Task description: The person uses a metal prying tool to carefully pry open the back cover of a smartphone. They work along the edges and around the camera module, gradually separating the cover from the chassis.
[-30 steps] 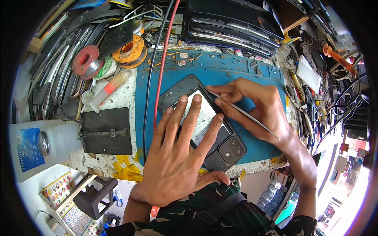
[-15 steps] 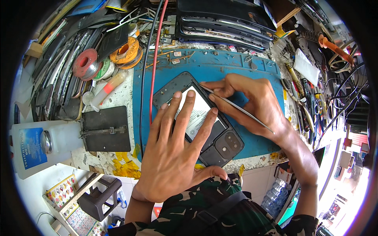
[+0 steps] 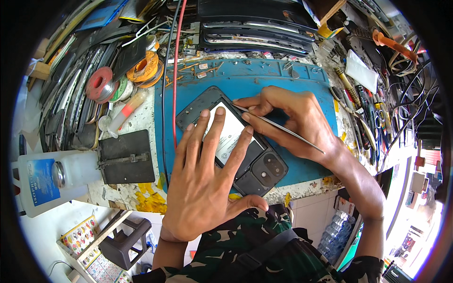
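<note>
A black smartphone (image 3: pixel 200 106) lies slanted on a blue work mat (image 3: pixel 309 118), its back cover off and a white battery (image 3: pixel 225 139) exposed. Its round-cornered camera block (image 3: pixel 270 170) faces the lower right. My left hand (image 3: pixel 203 188) rests over the phone with fingers spread, fingertips on the battery area and thumb stretched toward the phone's near end. In my right hand (image 3: pixel 297 120) a slim silver metal tool (image 3: pixel 285 131) is pinched between thumb and fingers. The tool's working tip meets the phone's upper right edge, partly hidden by my fingertips.
Black and red cables (image 3: pixel 175 85) cross the mat's left side. To the left are solder spools (image 3: pixel 100 85), a dark metal holder (image 3: pixel 125 162) and a clear bottle (image 3: pixel 75 172). Stacked devices (image 3: pixel 257 35) stand behind the mat; assorted tools (image 3: pixel 377 111) crowd the right.
The whole view has shifted slightly, so most of the bench sits a little further left. Both hands keep nearly the same pose on the phone; the tool stays at its edge.
</note>
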Action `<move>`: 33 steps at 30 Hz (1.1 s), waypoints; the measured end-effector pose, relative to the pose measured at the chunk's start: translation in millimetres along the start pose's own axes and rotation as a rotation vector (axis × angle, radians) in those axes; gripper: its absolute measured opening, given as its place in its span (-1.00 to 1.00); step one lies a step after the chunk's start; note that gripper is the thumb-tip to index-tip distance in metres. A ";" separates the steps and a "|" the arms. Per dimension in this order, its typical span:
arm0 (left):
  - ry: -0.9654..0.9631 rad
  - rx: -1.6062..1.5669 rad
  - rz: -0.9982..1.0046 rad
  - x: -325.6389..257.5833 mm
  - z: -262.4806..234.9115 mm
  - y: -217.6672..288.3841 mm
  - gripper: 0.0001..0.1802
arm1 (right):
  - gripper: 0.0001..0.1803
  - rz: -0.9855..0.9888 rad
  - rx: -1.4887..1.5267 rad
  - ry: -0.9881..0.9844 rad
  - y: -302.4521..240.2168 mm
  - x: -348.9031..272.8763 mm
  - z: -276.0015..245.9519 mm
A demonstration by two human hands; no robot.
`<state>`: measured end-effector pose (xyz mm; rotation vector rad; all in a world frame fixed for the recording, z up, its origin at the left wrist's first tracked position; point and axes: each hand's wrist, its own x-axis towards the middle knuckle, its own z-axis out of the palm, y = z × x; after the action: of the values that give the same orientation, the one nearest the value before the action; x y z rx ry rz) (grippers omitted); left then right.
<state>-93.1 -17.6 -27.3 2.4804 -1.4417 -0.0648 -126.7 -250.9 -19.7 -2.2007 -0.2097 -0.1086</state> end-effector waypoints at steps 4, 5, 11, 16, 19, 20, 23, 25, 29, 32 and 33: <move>0.018 -0.009 -0.005 0.8 0.3 0.1 0.26 | -0.82 -0.076 0.025 0.025 4.5 1.5 1.6; 0.016 -0.005 -0.011 0.5 0.3 0.6 0.26 | -0.82 -0.100 0.018 0.032 5.6 1.2 2.2; 0.019 -0.006 -0.001 1.1 0.8 1.6 0.27 | -0.84 -0.082 0.010 0.043 7.2 2.4 3.1; 0.016 0.009 0.000 1.2 0.3 1.0 0.28 | -0.84 -0.120 -0.074 0.062 0.1 8.1 3.1; 0.012 -0.004 0.003 1.0 0.1 1.0 0.28 | -0.83 -0.046 -0.071 -0.012 -2.8 8.2 1.1; 0.011 -0.017 0.002 0.7 -0.2 0.5 0.28 | -0.84 -0.103 -0.098 0.014 -2.7 8.8 1.2; 0.015 -0.023 0.010 1.5 0.4 -0.4 0.27 | -0.84 -0.104 -0.118 0.027 -1.8 7.9 1.7; 0.008 -0.016 0.012 1.8 0.6 -0.5 0.26 | -0.85 -0.113 -0.076 0.046 0.9 8.7 3.4; 0.001 0.000 0.003 0.8 0.3 -1.8 0.25 | -0.85 -0.168 -0.083 0.058 3.1 10.2 6.3; -0.006 -0.030 0.006 1.3 0.6 -1.5 0.25 | -0.85 -0.137 -0.083 0.066 2.4 13.4 6.2; -0.003 -0.024 0.012 1.4 1.2 -0.9 0.25 | -0.85 -0.129 -0.080 0.070 2.0 15.0 6.0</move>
<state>-91.8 -18.6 -28.5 2.4532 -1.4489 -0.0828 -111.6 -245.6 -22.5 -2.2580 -0.3130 -0.2689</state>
